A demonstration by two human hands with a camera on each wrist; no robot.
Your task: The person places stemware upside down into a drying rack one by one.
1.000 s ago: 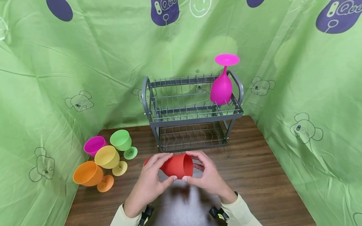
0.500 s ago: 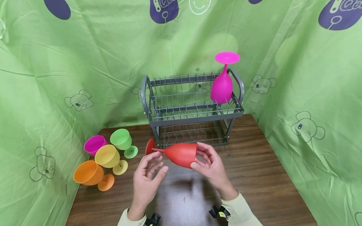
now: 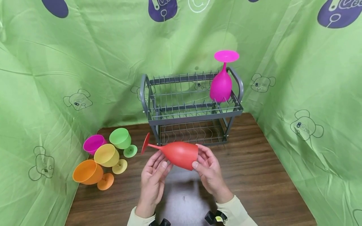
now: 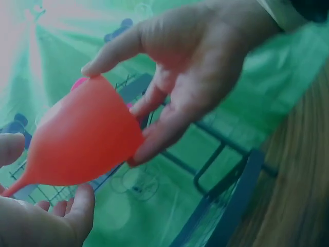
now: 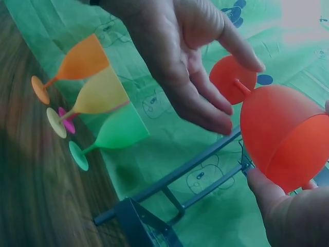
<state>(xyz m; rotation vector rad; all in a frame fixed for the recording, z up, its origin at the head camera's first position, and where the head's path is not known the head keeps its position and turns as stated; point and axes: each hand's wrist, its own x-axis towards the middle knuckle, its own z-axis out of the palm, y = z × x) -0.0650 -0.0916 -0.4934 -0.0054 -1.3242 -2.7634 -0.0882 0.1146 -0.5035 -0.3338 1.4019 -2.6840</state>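
Observation:
A red plastic wine glass [image 3: 181, 153] lies sideways in the air in front of the rack, foot to the left and mouth to the right. My right hand [image 3: 210, 171] pinches it at the rim, thumb on the near side; the left wrist view shows that hand [image 4: 205, 67] with its fingers along the rim's far side. My left hand [image 3: 154, 180] is just below the stem and lower bowl. In the right wrist view, this left hand [image 5: 169, 46] has thumb and fingers spread around the stem area, with a gap to the glass.
A dark two-tier dish rack [image 3: 195, 117] stands at the back; a magenta wine glass [image 3: 221, 86] sits upside down at its upper right. At left on the wooden table [image 3: 254, 175] lie tilted orange [image 3: 88, 172], yellow [image 3: 106, 156], green [image 3: 120, 139] and magenta [image 3: 94, 144] glasses. Green cloth surrounds everything.
Both hands held the red glass close in; it then swung up and away, its foot coming into full view. The left hand let go, dropped back, then came in under the bowl.

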